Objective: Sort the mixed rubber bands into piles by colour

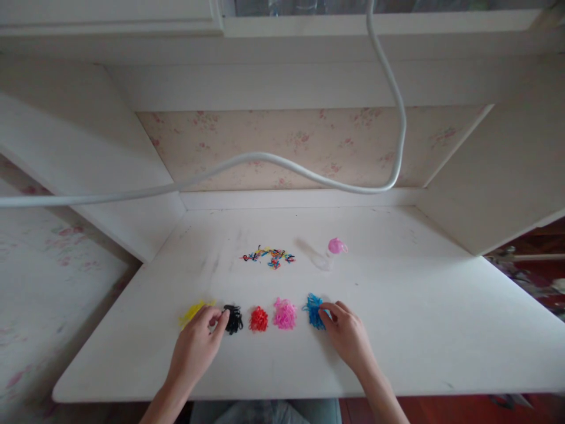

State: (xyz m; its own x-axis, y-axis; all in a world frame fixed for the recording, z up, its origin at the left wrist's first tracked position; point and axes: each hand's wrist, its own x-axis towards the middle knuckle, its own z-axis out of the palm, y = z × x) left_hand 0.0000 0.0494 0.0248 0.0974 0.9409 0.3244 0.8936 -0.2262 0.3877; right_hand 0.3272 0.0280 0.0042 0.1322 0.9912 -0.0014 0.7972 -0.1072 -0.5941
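Five small piles of what look like rubber bands lie in a row: yellow (pixel 193 312), black (pixel 233 321), red (pixel 258 319), pink (pixel 285 314) and blue (pixel 314 311). My left hand (pixel 200 335) is between the yellow and black piles, partly covering the yellow one. Its fingers are curled and the thumb touches the black pile's left edge; whatever they pinch is too small to make out. At the blue pile's right edge, my right hand (pixel 348 335) pinches blue bands between thumb and forefinger. Farther back lies a multicoloured chain of bands (pixel 273 257).
A pink bundle (pixel 336 245) in what looks like clear plastic lies at the back right of the white desk (pixel 419 330). A thick white cable (pixel 282 160) hangs across the view. White side panels and a papered wall (pixel 291 141) enclose the desk.
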